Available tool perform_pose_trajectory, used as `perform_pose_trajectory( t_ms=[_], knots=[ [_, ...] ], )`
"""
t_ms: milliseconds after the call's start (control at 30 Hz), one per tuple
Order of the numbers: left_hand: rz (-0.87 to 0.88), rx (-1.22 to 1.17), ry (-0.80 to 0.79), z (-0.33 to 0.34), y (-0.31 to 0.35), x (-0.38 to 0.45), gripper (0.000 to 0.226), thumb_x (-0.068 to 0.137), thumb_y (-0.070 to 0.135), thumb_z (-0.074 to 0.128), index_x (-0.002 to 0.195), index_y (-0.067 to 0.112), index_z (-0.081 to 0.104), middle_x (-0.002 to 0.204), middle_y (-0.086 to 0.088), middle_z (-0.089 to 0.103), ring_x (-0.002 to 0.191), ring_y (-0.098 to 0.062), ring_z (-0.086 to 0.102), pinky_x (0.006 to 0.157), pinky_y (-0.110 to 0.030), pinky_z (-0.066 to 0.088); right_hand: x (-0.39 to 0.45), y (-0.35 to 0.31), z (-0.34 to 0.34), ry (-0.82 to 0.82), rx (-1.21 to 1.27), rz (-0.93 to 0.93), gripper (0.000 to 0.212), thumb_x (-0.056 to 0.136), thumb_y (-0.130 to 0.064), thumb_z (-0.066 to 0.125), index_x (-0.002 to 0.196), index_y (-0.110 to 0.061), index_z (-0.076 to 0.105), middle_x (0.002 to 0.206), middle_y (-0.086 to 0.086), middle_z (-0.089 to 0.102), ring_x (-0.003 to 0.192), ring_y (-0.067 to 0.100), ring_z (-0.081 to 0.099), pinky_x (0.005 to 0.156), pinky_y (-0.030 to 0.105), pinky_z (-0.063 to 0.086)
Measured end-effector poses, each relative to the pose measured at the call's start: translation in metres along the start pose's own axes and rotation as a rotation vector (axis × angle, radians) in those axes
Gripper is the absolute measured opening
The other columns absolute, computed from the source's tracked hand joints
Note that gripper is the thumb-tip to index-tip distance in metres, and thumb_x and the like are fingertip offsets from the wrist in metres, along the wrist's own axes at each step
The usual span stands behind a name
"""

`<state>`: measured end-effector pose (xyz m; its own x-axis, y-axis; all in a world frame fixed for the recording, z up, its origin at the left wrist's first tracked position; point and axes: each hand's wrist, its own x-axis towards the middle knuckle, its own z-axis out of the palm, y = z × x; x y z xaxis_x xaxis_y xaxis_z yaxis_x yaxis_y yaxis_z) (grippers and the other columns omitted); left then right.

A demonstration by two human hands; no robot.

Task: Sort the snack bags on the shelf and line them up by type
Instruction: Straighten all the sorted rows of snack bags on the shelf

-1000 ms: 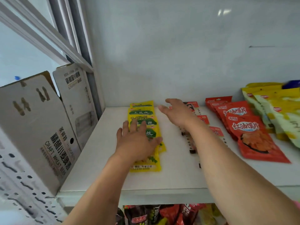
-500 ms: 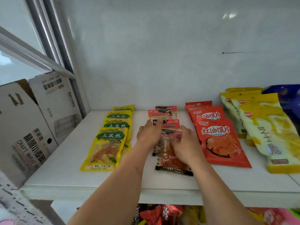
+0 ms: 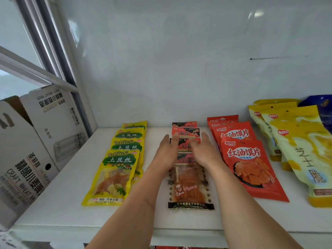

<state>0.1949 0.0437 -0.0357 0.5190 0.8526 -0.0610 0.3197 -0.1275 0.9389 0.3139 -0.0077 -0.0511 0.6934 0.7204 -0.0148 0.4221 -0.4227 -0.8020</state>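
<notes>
Flanking the overlapped row of small red-and-black plastic snack bags (image 3: pixel 190 184) mid-shelf, the left hand (image 3: pixel 166 153) and right hand (image 3: pixel 204 151) lie flat with fingers extended — pinching nothing. On the white shelf (image 3: pixel 59 200) the yellow potato-strip bags (image 3: pixel 115 173) line up leftward, orange-red chip bags (image 3: pixel 251 166) rightward.

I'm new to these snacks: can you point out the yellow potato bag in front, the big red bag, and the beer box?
Front yellow bag (image 3: pixel 115 177), head view: clear window.
Front red bag (image 3: pixel 251 168), head view: printed middle.
Beer box (image 3: pixel 23 175), head view: printed side.
</notes>
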Motion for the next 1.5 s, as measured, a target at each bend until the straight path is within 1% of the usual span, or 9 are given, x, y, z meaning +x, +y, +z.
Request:
perform_pose_trajectory(
  t_ms=[133, 233, 333, 533, 700, 800, 1033, 1167, 1500],
  knots=[
    [0.082, -0.012, -0.03, 0.001, -0.007, 0.013, 0.055, 0.102, 0.059, 0.027, 0.134, 0.024, 0.056, 0.133, -0.001, 0.06, 0.12, -0.017, 0.06, 0.084, -0.019, 0.054, 0.008, 0.0, 0.006, -0.032, 0.011, -0.032, 0.046, 0.1, -0.055, 0.035, 0.136, -0.027, 0.039, 0.133, -0.011, 0.053, 0.12, 0.023, 0.057, 0.106, 0.044, 0.041],
    [0.119, 0.103, 0.003, -0.006, -0.004, 0.008, 0.057, 0.104, 0.054, 0.028, 0.145, 0.017, 0.043, 0.148, -0.005, 0.043, 0.141, -0.023, 0.039, 0.115, -0.035, 0.031, 0.02, -0.005, 0.003, 0.003, -0.029, -0.035, 0.063, 0.092, -0.064, 0.036, 0.143, -0.026, 0.039, 0.139, -0.005, 0.049, 0.125, 0.027, 0.053, 0.105, 0.043, 0.041],
    [0.175, 0.396, 0.066, -0.008, -0.003, -0.01, 0.059, 0.105, 0.049, 0.03, 0.154, 0.015, 0.03, 0.16, -0.008, 0.028, 0.147, -0.025, 0.024, 0.117, -0.042, 0.023, 0.063, 0.007, 0.009, -0.006, -0.114, -0.12, 0.083, 0.074, -0.078, 0.028, 0.143, -0.032, 0.041, 0.147, 0.004, 0.049, 0.129, 0.029, 0.052, 0.106, 0.05, 0.043],
    [0.258, 0.865, -0.052, 0.012, -0.023, -0.074, 0.086, 0.081, 0.08, 0.0, 0.156, 0.039, 0.013, 0.167, 0.003, -0.001, 0.153, -0.031, 0.0, 0.12, -0.057, 0.013, 0.074, -0.025, 0.0, -0.137, -0.333, -0.132, 0.071, 0.096, -0.068, 0.028, 0.156, -0.029, 0.024, 0.164, 0.007, 0.016, 0.149, 0.03, 0.021, 0.119, 0.046, 0.021],
    [0.276, 1.044, -0.138, 0.013, -0.038, -0.07, 0.083, 0.086, 0.081, 0.008, 0.157, 0.039, 0.007, 0.167, 0.001, -0.01, 0.152, -0.034, -0.011, 0.121, -0.058, 0.007, 0.082, -0.015, 0.002, -0.308, -0.41, -0.178, 0.071, 0.096, -0.07, 0.019, 0.15, -0.029, 0.039, 0.158, 0.003, 0.035, 0.146, 0.025, 0.03, 0.119, 0.042, 0.023],
    [0.326, 1.087, -0.108, 0.009, -0.042, -0.062, 0.069, 0.096, 0.071, 0.02, 0.157, 0.039, 0.01, 0.167, -0.002, -0.007, 0.152, -0.036, -0.007, 0.122, -0.054, 0.011, 0.082, -0.008, 0.004, -0.314, -0.426, -0.191, 0.076, 0.091, -0.075, 0.019, 0.146, -0.031, 0.045, 0.152, 0.003, 0.045, 0.138, 0.025, 0.043, 0.115, 0.044, 0.032],
    [0.314, 1.036, -0.144, 0.009, -0.048, -0.057, 0.061, 0.099, 0.064, 0.02, 0.155, 0.041, 0.014, 0.166, -0.005, 0.0, 0.151, -0.04, 0.0, 0.121, -0.051, 0.013, 0.079, -0.01, 0.01, -0.328, -0.45, -0.193, 0.072, 0.091, -0.075, 0.019, 0.144, -0.035, 0.046, 0.151, 0.001, 0.046, 0.137, 0.024, 0.043, 0.113, 0.041, 0.032],
    [0.288, 1.013, -0.173, 0.009, -0.049, -0.055, 0.06, 0.1, 0.063, 0.022, 0.156, 0.042, 0.014, 0.167, -0.003, 0.0, 0.151, -0.039, -0.003, 0.122, -0.05, 0.008, 0.076, -0.003, 0.015, -0.242, -0.606, -0.154, 0.07, 0.09, -0.077, 0.016, 0.149, -0.044, 0.033, 0.16, 0.0, 0.029, 0.148, 0.026, 0.025, 0.117, 0.054, 0.021],
    [0.172, 1.01, -0.245, 0.005, -0.029, -0.052, 0.062, 0.097, 0.068, 0.026, 0.154, 0.046, 0.017, 0.167, 0.003, 0.004, 0.153, -0.034, 0.001, 0.122, -0.05, 0.01, 0.054, -0.007, -0.003, -0.112, -0.501, -0.267, 0.069, 0.097, -0.067, 0.025, 0.154, -0.029, 0.028, 0.163, 0.006, 0.022, 0.15, 0.029, 0.018, 0.116, 0.052, 0.018]
  ],
)
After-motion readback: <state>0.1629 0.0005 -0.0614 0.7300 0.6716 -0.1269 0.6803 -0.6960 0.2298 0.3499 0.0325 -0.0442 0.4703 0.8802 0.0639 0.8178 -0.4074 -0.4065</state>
